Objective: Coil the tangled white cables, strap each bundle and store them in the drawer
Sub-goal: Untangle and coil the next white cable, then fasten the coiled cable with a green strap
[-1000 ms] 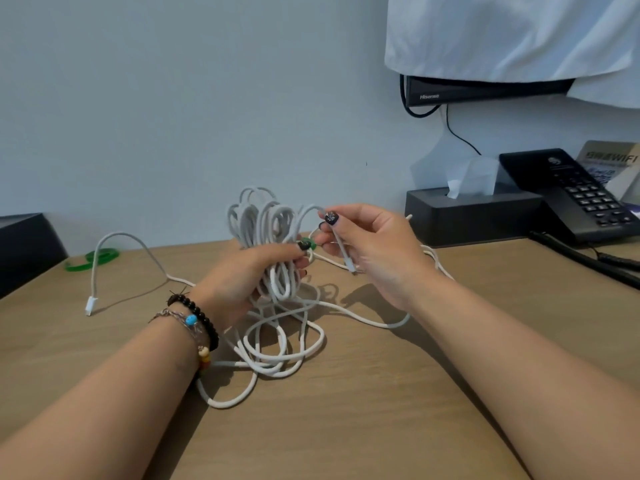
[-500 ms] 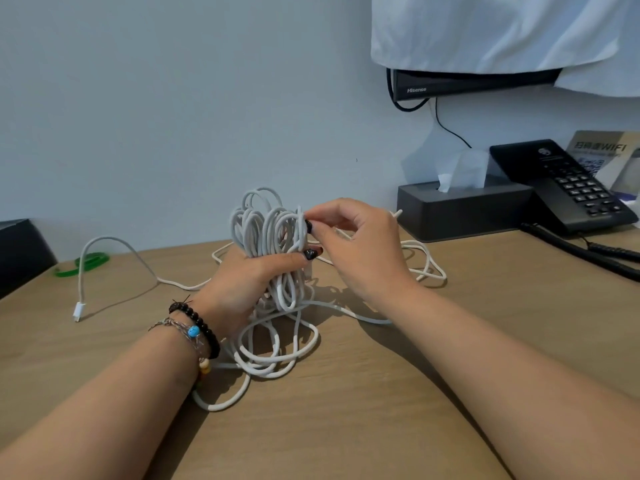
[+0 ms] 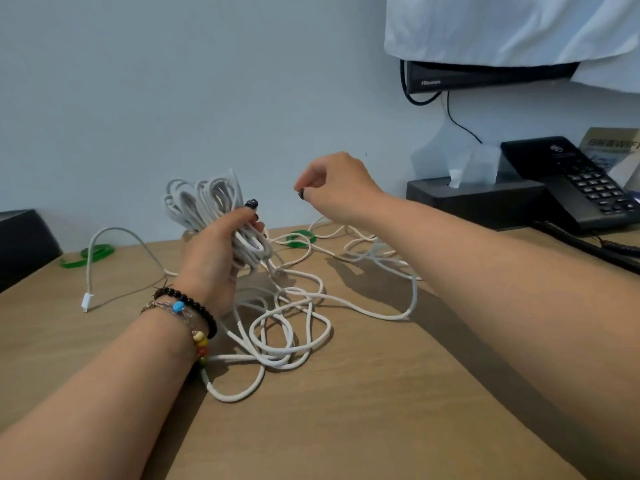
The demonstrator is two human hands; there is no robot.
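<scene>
My left hand grips a coil of white cable and holds it upright above the wooden desk. From the coil, loose white cable trails down into a tangle of loops on the desk in front of me and off to the right. One connector end lies at the left. My right hand hovers to the right of the coil with fingertips curled together; I see nothing between them. One green strap lies among the cables behind the coil. Another green strap lies at the far left.
A black tissue box and a black desk phone with its cord stand at the back right by the wall. A black object sits at the left edge. A cloth-draped screen hangs above.
My right hand has let go at the coil and lifted away to the right. My left hand keeps hold of the coil. A green strap now shows on the desk behind it.
</scene>
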